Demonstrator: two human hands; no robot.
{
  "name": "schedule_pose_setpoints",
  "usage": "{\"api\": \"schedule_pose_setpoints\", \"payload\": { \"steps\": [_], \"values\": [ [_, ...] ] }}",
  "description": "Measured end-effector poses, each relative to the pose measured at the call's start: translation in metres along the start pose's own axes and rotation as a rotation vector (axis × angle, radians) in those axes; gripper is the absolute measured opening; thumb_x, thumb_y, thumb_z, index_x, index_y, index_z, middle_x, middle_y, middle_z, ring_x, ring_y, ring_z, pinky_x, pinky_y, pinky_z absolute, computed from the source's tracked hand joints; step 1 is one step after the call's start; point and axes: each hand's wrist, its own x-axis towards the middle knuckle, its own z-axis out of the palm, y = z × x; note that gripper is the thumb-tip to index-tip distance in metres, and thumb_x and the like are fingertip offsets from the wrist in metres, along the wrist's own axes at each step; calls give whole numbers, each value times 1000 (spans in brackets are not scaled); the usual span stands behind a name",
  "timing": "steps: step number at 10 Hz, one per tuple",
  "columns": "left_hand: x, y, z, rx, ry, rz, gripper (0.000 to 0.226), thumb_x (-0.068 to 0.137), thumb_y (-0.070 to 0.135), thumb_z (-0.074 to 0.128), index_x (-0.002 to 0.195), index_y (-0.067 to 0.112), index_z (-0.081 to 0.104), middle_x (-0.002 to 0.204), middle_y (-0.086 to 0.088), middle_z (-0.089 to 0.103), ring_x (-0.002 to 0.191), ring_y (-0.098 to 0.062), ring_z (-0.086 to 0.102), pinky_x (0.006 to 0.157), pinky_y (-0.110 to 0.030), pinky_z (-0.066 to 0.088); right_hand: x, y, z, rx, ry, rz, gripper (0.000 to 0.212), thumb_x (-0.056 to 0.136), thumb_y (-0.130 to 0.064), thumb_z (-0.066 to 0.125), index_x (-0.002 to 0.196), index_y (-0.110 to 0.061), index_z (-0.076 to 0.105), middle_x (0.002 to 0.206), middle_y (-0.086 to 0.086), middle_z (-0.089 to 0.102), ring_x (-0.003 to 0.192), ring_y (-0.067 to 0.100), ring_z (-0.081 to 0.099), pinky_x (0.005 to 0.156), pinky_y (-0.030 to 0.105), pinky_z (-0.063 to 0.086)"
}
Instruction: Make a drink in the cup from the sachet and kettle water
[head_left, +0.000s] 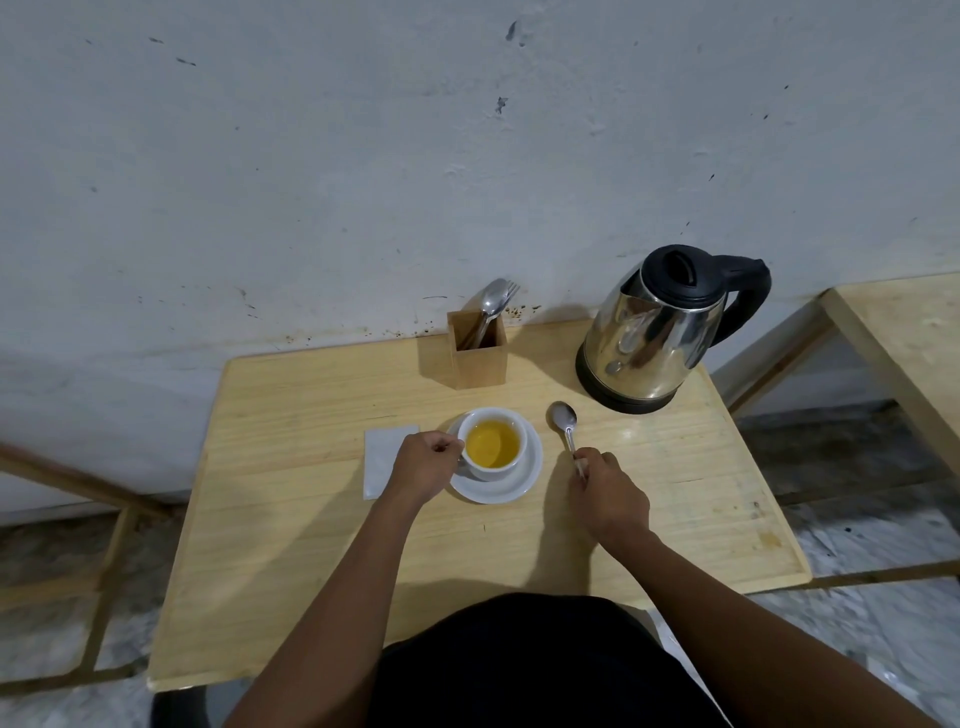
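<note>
I read this as the tail of the job: the white cup (493, 441) just below the middle of the frame already holds yellow liquid, sitting on its white saucer (524, 480) on the wooden table (311, 545), so my guess is that the step in hand is either stirring or setting the spoon aside after it. The left hand (423, 465) is curled closed at the cup's left side, fingers pinched where the handle should be — I can't see the handle itself, so I judge it a grip on it, not a certainty. The right hand (605, 493) is closed around the handle of a teaspoon (565, 426), whose bowl points up the frame, to the right of the saucer and apart from it; whether the bowl rests on the table or hangs just over it I cannot tell. The steel kettle (660, 332) stands at the upper right of the table, lid down, well clear of both hands. A white flat rectangle (382, 457) lies to the left, partly under the left wrist — possibly the sachet or a napkin. To do it well, I'd keep the left hand steadying the cup, bring the spoon in over the rim rather than across the saucer's edge, and stir gently, since the liquid stands fairly high. The cutlery holder (478, 353) above the cup is out of the way.
</note>
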Motion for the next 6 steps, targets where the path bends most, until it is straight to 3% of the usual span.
{"api": "schedule_pose_setpoints", "payload": {
  "steps": [3,5,6],
  "values": [
    [-5,6,-4,64,-26,21,26,94,27,51,101,8,69,77,0,65,64,-18,61,54,-23,44,10,-17,-18,0,123,-129,35,97,-32,50,130,-23,51,122,3,53,112,23,52,77,38,48],
    [2,54,-26,192,39,193,34,92,34,54,116,13,66,109,-2,65,96,-16,58,80,-26,41,33,-62,-64,189,162,-351,37,96,-34,53,131,-22,54,131,1,52,116,21,54,89,37,48],
    [7,106,-47,216,81,307,37,92,39,53,122,18,62,117,-3,62,107,-19,58,84,-27,40,51,-104,-108,221,198,-442,40,99,-34,50,136,-19,51,138,6,49,126,23,48,100,37,40]
  ]
}}
